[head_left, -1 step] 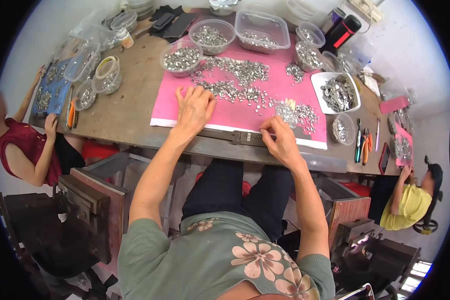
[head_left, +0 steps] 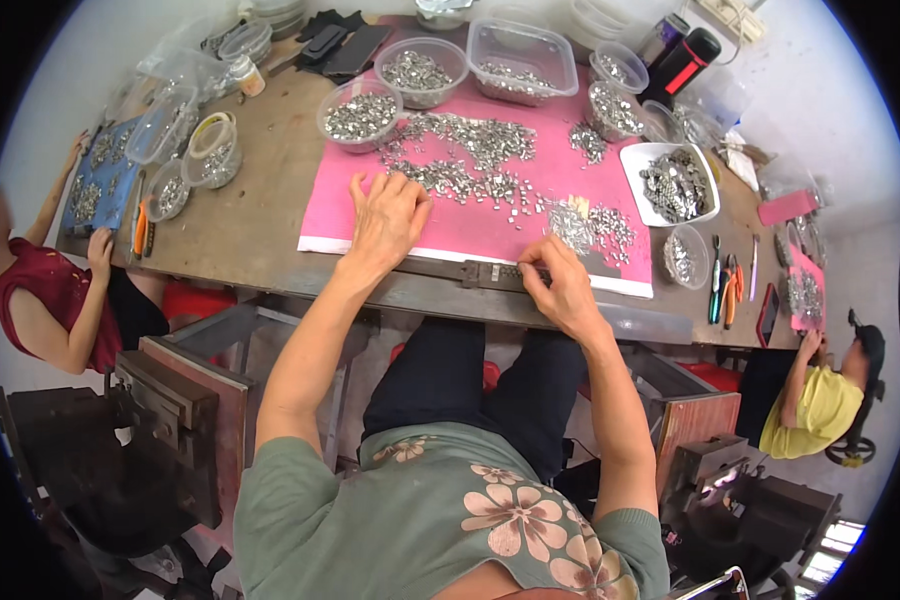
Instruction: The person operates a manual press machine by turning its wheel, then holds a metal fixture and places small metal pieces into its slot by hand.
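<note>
My left hand [head_left: 388,215] rests palm down on the pink mat [head_left: 335,210], its bent fingers spread beside the near edge of a pile of small shiny metal pieces [head_left: 470,185]. My right hand [head_left: 562,285] is closed, thumb and forefinger pinched low over the right end of a dark metal bar with a slotted block [head_left: 485,274] along the bench's front edge. What the pinch holds, if anything, is too small to make out. Just beyond that hand lie a patch of flat silvery pieces [head_left: 570,225] and more loose bits [head_left: 610,235].
Round tubs [head_left: 360,116] and a rectangular tub [head_left: 523,62] of metal pieces stand at the back. To the right are a white tray [head_left: 669,186], a small cup [head_left: 686,256], pliers [head_left: 733,290] and a flask [head_left: 686,62]. People sit working at both sides.
</note>
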Demonstrator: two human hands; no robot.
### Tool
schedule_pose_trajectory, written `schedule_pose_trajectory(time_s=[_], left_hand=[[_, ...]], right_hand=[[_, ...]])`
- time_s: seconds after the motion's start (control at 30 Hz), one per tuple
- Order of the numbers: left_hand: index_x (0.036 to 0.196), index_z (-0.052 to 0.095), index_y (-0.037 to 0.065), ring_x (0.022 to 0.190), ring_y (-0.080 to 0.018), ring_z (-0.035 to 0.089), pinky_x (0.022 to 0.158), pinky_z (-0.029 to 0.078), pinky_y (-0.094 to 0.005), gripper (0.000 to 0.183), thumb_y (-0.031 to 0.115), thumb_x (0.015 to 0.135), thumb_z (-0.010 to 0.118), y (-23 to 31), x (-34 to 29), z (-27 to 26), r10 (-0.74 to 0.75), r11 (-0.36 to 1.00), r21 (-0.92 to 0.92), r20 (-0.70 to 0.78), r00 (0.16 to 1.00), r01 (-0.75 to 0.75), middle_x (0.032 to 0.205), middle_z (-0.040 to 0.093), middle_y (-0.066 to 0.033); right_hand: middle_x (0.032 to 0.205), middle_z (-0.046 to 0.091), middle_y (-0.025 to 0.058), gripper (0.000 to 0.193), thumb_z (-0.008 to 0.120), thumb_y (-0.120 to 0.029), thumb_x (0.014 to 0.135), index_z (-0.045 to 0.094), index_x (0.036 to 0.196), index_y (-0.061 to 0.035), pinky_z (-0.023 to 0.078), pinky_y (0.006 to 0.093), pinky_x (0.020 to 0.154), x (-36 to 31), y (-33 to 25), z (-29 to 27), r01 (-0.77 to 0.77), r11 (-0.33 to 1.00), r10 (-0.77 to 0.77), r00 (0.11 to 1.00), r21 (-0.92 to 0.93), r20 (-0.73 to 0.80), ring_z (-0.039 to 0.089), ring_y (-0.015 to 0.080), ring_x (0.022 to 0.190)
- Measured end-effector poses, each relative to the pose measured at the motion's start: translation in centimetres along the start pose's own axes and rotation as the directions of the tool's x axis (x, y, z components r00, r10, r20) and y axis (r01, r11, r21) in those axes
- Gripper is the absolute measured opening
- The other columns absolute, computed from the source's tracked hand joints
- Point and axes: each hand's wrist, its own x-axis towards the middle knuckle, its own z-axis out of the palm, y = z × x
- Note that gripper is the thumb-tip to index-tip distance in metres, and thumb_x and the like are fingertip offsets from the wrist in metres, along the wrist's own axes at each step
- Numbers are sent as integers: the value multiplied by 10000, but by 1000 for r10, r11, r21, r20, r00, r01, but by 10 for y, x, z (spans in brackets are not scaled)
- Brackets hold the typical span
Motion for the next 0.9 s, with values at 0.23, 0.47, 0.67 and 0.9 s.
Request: schedule_pose_trajectory(time_s=[0.23, 0.47, 0.67, 0.9], left_hand=[[907, 705, 117, 968, -257, 570, 1044, 306, -575, 82, 159, 855, 752, 16, -9, -4, 79, 996, -36, 32, 996, -78, 889, 576, -39], [901, 689, 112, 968, -250, 579, 1057, 311, -574, 81, 141, 849, 744, 14, -12, -5, 11, 992, -127, 88, 996, 0, 889, 581, -34], [900, 680, 97, 988, -262, 574, 1067, 302, -593, 93, 137, 841, 739, 14, -12, -10, 48, 997, -66, 79, 996, -43, 914, 588, -45], [924, 659, 79, 1040, -289, 568, 1065, 304, -618, 137, 135, 836, 748, 13, -11, -9, 65, 995, -76, 85, 994, -58, 954, 581, -70]], right_hand=[[938, 568, 109, 181, 701, 3, 790, 589, 925, -41, 436, 415, 761, -12, 1, 8, 210, 952, -218, 976, -222, -10, 557, 306, 865], [931, 589, 105, 172, 716, -14, 801, 626, 945, -37, 457, 407, 782, -13, -12, 2, 294, 901, -290, 955, -318, 62, 585, 302, 878], [876, 604, 104, 111, 709, -18, 837, 660, 936, -33, 476, 416, 773, 33, -2, 15, 266, 939, -276, 961, -218, -16, 609, 308, 843], [874, 627, 117, 78, 679, -105, 880, 708, 900, -35, 474, 425, 801, 93, 9, 76, 164, 907, -209, 975, -388, -77, 608, 306, 888]])
